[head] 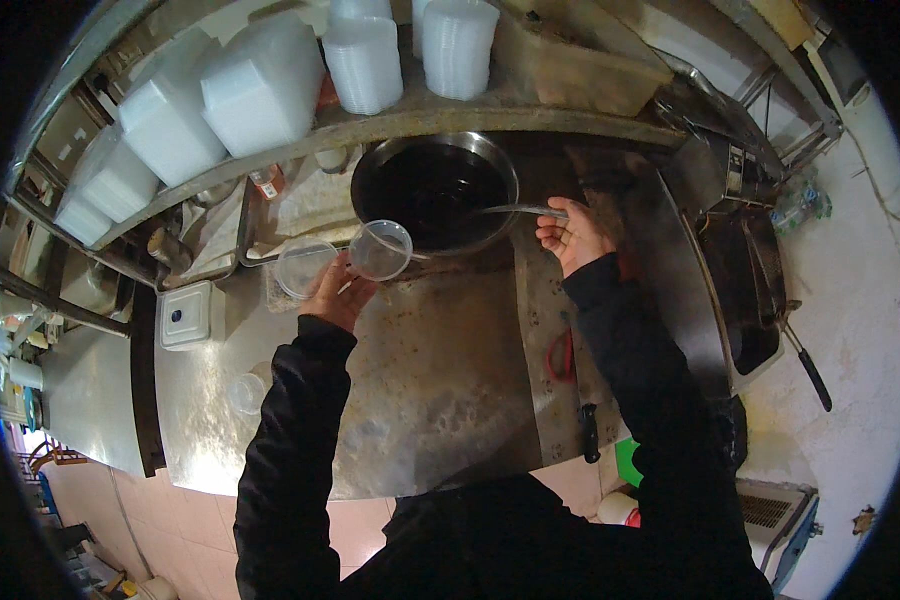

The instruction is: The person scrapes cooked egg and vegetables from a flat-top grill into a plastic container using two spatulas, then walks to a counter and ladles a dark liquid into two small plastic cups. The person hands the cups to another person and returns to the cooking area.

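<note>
My left hand (pixel 337 296) holds a small clear plastic cup (pixel 381 253) and, to its left, a round clear lid (pixel 305 267). The cup is beside the near left rim of a large stainless steel bowl (pixel 508 176) of dark liquid (pixel 427 184). Pinched in my right hand (pixel 576 234) is the metal handle of a utensil (pixel 521 209). It reaches over the bowl's right rim, and its far end is hidden in the dark liquid.
Stacks of plastic containers (pixel 262 82) line the shelf above. A white lidded box (pixel 190 315) and another clear cup (pixel 247 393) stand at left. On the right lie a black-handled knife (pixel 589 435) and red-handled scissors (pixel 561 356). A fryer (pixel 750 300) is farther right.
</note>
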A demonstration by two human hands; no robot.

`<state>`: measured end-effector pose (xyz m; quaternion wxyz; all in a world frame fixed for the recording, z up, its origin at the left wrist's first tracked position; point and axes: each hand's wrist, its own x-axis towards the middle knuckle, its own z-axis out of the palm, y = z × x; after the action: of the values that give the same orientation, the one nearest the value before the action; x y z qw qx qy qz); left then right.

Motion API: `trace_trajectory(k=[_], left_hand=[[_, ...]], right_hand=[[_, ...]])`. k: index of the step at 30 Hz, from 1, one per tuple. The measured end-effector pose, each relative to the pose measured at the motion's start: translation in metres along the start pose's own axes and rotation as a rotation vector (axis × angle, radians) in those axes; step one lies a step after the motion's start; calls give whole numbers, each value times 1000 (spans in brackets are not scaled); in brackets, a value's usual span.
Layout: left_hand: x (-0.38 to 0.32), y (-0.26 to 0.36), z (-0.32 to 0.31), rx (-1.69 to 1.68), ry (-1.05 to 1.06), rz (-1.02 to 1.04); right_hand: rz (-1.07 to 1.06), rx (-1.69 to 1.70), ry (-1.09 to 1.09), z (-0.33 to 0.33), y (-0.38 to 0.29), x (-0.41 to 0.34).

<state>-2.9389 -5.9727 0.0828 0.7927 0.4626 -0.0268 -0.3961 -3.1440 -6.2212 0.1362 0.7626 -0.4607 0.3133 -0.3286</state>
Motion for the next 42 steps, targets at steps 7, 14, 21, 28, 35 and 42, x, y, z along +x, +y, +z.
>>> trace_trajectory(k=[7, 14, 21, 28, 35, 42], left_hand=[[2, -10, 10, -36, -19, -17], [7, -13, 7, -47, -51, -37], [30, -32, -2, 183, -246, 212], [31, -28, 15, 239, -207, 188], [24, -15, 35, 4, -13, -73], [23, -16, 38, -38, -10, -62]], right_hand=[[8, -24, -2, 11, -16, -4], [-33, -20, -43, 24, -36, -7], [-81, -27, -116, 35, -63, -17], [-34, -53, -133, 40, -70, -35], [-137, -195, -250, 39, -56, -64], [-269, -509, -473, 32, -51, -80]])
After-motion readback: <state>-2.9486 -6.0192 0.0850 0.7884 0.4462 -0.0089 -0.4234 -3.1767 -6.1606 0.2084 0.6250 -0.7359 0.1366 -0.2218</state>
